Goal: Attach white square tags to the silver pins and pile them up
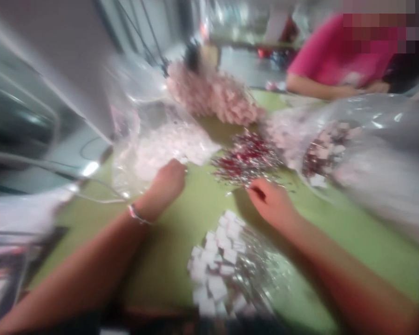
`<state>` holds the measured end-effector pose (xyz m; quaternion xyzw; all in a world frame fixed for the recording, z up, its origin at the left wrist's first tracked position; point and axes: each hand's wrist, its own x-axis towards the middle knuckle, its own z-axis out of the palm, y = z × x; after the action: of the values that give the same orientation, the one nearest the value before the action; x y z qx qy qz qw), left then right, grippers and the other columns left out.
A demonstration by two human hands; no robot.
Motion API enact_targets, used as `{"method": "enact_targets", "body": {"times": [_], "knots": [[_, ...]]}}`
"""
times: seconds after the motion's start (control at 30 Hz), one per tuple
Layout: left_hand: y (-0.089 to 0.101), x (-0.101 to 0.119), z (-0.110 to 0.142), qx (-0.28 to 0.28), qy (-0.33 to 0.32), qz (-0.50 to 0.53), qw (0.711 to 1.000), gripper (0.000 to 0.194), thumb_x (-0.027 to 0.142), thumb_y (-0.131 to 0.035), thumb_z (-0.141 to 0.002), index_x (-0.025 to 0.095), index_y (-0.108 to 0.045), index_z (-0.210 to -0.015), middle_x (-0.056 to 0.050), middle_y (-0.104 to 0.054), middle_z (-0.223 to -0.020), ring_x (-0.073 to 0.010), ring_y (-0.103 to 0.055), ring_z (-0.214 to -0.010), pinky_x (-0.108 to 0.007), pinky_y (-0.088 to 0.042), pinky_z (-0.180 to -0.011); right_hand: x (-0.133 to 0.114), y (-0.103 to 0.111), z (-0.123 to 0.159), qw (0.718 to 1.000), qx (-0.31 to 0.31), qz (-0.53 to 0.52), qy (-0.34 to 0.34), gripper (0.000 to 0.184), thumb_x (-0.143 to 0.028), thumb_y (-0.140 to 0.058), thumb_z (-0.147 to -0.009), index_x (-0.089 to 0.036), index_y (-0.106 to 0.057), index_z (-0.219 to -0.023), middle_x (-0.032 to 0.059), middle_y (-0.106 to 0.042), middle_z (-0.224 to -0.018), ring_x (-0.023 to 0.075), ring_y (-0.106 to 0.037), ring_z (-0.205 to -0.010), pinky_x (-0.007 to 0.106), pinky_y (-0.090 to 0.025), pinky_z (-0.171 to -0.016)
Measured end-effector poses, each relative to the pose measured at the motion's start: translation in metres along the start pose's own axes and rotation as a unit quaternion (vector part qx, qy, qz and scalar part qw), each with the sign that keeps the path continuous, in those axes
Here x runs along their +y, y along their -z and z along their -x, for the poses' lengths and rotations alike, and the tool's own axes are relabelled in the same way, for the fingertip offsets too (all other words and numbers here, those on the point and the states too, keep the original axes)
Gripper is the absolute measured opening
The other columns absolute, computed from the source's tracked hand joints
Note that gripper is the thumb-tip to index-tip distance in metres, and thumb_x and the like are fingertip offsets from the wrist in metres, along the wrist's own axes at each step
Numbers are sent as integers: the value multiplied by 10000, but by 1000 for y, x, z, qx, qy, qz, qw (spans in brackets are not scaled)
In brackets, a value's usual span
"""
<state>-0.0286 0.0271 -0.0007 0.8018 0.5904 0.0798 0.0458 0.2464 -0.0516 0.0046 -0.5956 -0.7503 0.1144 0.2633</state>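
Observation:
My left hand is at the near edge of a heap of small white pieces spilling from a clear bag. Its fingers curl inward, and blur hides what they hold. A pinch of thumb and fingers closes my right hand at the near side of a pile of thin red and silver pieces. What lies in that pinch is too small to make out. Between my forearms, nearer to me, is a bunch of silvery strands with white square tags.
Behind the pile lie fluffy pink bundles. A large clear plastic bag with tagged pieces rests at right on the green table. A person in a pink shirt works across the table. A thin cable runs at left.

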Motion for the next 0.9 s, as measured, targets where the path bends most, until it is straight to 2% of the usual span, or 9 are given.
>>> {"method": "enact_targets", "body": {"times": [0.2, 0.3, 0.37, 0.43, 0.53, 0.63, 0.7, 0.77, 0.9], "knots": [[4, 10, 2, 11, -4, 60, 998, 211, 201, -480, -837, 192, -675, -916, -110, -651, -898, -268, -583, -822, -348, -423, -712, -17, 15, -2, 979, -68, -160, -109, 165, -289, -521, -843, -212, -620, -736, -12, -617, -657, 130, -524, -597, 240, -369, -540], [7, 23, 7, 16, 23, 221, 975, 177, 272, -574, -818, 223, -699, -934, -56, -670, -852, -203, -576, -726, -303, -417, -646, -23, 20, -3, 957, -90, -220, -167, 217, -330, -537, -834, -208, -584, -662, -33, -542, -574, 113, -465, -531, 233, -349, -496], [5, 33, 12, -24, 43, 382, 923, 258, 348, -612, -819, 239, -702, -1035, -25, -652, -769, -139, -526, -597, -260, -390, -556, -25, 20, -3, 945, -99, -253, -182, 250, -331, -549, -830, -205, -545, -615, -46, -500, -538, 99, -430, -497, 230, -341, -486], [-1, 41, 16, -85, 69, 512, 852, 335, 388, -631, -816, 224, -691, -1102, -9, -620, -686, -98, -466, -511, -233, -351, -491, -26, 19, -1, 935, -108, -283, -186, 259, -325, -553, -828, -205, -533, -600, -52, -484, -521, 92, -418, -479, 229, -340, -478], [-9, 49, 19, -138, 113, 636, 751, 322, 332, -684, -784, 152, -696, -1050, -24, -628, -679, -87, -516, -543, -217, -385, -512, -26, 14, 1, 920, -133, -323, -181, 206, -337, -556, -823, -211, -594, -664, -48, -503, -512, 105, -455, -475, 236, -362, -467], [-10, 54, 19, -158, 145, 710, 670, 211, 233, -700, -770, 122, -686, -949, -42, -662, -738, -93, -591, -624, -218, -451, -594, -27, 10, 4, 915, -157, -332, -169, 189, -340, -559, -816, -212, -632, -697, -26, -566, -548, 127, -524, -517, 250, -406, -488], [-8, 57, 20, -168, 155, 736, 638, 128, 189, -682, -783, 124, -669, -893, -34, -669, -738, -92, -610, -631, -224, -476, -634, -29, 8, 5, 918, -163, -321, -166, 207, -330, -550, -818, -209, -621, -666, -21, -581, -570, 127, -538, -535, 251, -417, -503], [-6, 60, 22, -181, 155, 748, 620, 81, 160, -663, -795, 128, -647, -868, -27, -670, -718, -101, -630, -636, -239, -492, -661, -31, 8, 5, 926, -167, -302, -155, 224, -316, -535, -825, -204, -610, -646, -24, -577, -584, 118, -525, -539, 242, -410, -505], [-4, 63, 25, -205, 148, 749, 612, 90, 166, -657, -807, 130, -619, -880, -29, -668, -685, -115, -645, -636, -252, -495, -664, -33, 9, 5, 939, -174, -267, -129, 241, -307, -518, -835, -199, -599, -635, -23, -569, -606, 112, -508, -566, 231, -398, -518]]}}
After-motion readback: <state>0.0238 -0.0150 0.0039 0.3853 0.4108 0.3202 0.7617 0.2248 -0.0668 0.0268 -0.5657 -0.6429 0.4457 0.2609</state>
